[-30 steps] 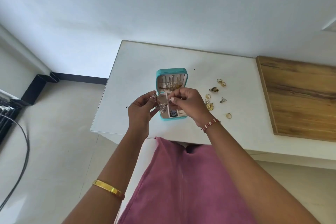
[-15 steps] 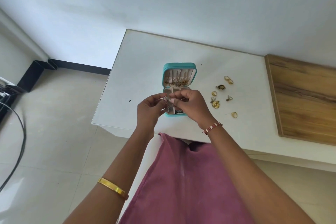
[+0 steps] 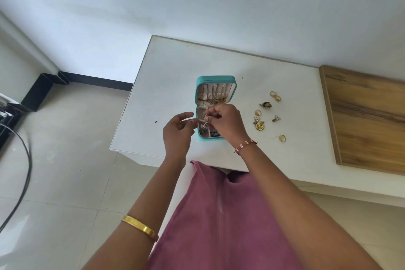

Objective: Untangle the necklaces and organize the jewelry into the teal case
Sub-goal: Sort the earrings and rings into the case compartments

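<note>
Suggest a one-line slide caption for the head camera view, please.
Right hand pinches a small silver jewelry piece over the open teal case; left hand open beside it; gold rings wait on the white table.

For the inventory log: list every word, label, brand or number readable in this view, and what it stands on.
None can be read. The teal case, the loose jewelry on the white table, the gold bangle and the wooden board show no lettering.
</note>
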A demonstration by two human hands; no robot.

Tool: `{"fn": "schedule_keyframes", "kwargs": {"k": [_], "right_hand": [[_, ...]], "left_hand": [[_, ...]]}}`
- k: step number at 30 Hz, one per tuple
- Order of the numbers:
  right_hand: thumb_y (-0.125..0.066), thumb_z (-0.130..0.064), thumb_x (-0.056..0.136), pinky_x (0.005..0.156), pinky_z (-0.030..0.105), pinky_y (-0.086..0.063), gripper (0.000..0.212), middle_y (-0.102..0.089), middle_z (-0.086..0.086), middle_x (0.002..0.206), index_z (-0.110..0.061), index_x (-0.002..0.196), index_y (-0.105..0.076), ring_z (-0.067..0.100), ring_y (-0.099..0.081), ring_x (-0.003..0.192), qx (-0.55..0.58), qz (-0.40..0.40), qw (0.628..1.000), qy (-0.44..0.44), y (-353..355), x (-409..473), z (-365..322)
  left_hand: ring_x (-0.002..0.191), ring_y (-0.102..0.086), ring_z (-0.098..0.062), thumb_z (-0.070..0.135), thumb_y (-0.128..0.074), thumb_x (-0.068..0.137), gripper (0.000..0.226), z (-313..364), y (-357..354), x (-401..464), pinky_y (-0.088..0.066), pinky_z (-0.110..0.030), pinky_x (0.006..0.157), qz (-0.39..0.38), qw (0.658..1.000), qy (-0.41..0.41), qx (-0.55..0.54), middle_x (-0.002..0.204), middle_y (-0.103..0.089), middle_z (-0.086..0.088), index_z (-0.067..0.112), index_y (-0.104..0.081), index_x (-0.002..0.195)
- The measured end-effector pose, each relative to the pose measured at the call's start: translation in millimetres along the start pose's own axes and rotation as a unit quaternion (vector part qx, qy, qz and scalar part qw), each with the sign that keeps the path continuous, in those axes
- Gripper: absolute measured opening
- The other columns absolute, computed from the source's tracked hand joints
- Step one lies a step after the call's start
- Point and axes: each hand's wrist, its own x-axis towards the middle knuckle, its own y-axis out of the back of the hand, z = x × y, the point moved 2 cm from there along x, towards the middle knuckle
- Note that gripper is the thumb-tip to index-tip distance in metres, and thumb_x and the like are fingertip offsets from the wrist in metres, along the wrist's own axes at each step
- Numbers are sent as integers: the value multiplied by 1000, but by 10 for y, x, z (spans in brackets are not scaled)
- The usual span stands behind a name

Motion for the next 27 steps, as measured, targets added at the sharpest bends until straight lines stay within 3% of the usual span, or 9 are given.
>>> {"fn": "schedule_keyframes", "kwargs": {"k": [3,7,12,15,19,21,25,27], "right_hand": [[-65,0,81,75,32,-57,13,-69,15,85,1,93,-69,19,-62,64,-9,-13,1000,-13,-51,29,73],[-62,0,83,62,18,-54,12,-63,3,72,-2,92,-70,3,-58,48,10,-1,1000,-20,-20,-9,158],[-59,3,83,68,32,-57,13,-65,5,72,-3,88,-69,16,-61,59,66,65,995,-44,206,-117,414],[-58,3,84,59,21,-55,12,-64,5,72,0,87,-69,16,-60,60,73,142,985,-69,428,-194,639],[-57,3,83,47,8,-47,13,-65,11,79,-2,85,-68,21,-60,64,83,237,962,-108,724,-230,936],[-58,3,82,50,11,-50,11,-64,7,76,-1,84,-68,22,-60,65,68,243,960,-120,810,-199,1049],[-62,1,79,71,36,-55,12,-65,5,74,-4,86,-70,25,-63,71,1,219,971,-99,829,-100,1157],[-62,-1,79,74,30,-51,14,-67,11,84,-5,90,-70,26,-63,77,-45,198,976,-80,793,-54,1177]], "left_hand": [[78,-65,-15,1,-52,87,24,-93,34,-64,-52,-29,81,36,999,20,-22,81,-70,-1,21,-63,84],[74,-64,-14,-3,-47,87,27,-116,22,-110,-52,-28,81,71,997,11,-38,79,-68,-2,18,-63,82],[71,-62,-15,-6,-48,86,29,-119,-233,-194,-52,-29,78,47,998,-1,-47,73,-66,-2,17,-62,75],[72,-63,-13,-6,-48,87,30,-149,-477,-291,-52,-24,76,7,999,8,-43,74,-66,0,18,-61,74],[74,-61,-15,-5,-46,88,33,-229,-765,-369,-50,-30,79,-30,999,19,-21,73,-64,2,21,-60,74],[72,-60,-13,-5,-45,88,32,-263,-896,-398,-50,-28,78,-48,998,25,-10,73,-64,1,20,-60,75],[71,-60,-13,-5,-45,88,32,-330,-1081,-398,-50,-28,77,-66,997,33,10,72,-64,1,20,-61,75],[71,-60,-12,-5,-45,88,32,-358,-1125,-384,-50,-28,78,-70,997,41,17,73,-65,1,19,-61,75]]}}
